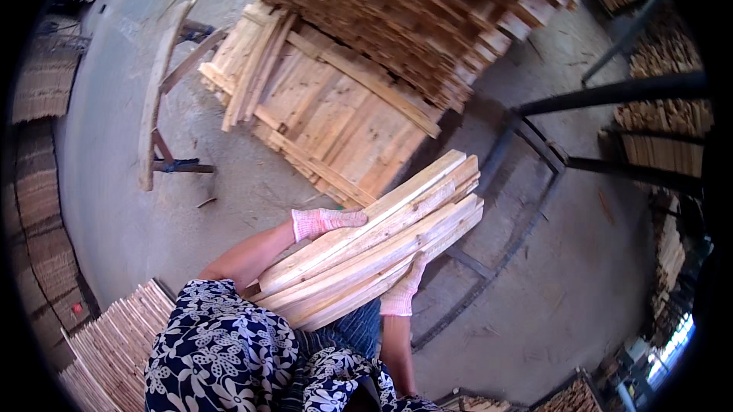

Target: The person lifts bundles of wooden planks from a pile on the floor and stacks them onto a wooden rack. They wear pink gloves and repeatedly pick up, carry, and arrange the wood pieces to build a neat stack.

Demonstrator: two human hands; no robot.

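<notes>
A bundle of pale wooden slats (382,232) lies slantwise across the front of my body, its far end toward the right. My left hand (324,222), in a pink and white knit glove, grips the bundle's upper left edge, with the thumb side over the top slat. On the lower right edge my right hand (405,286), gloved alike, clasps the slats from beneath; some of its fingers are hidden under the wood. Beyond the bundle stands a low pile of boards (343,126), with several loose slats (258,68) on its left end.
A tall stack of wooden strips (397,15) rises behind the low pile. Dark metal frame bars (611,95) reach in from the right. A wooden trestle (164,99) stands at left on the concrete floor (565,290). More slat stacks (122,336) line the left side.
</notes>
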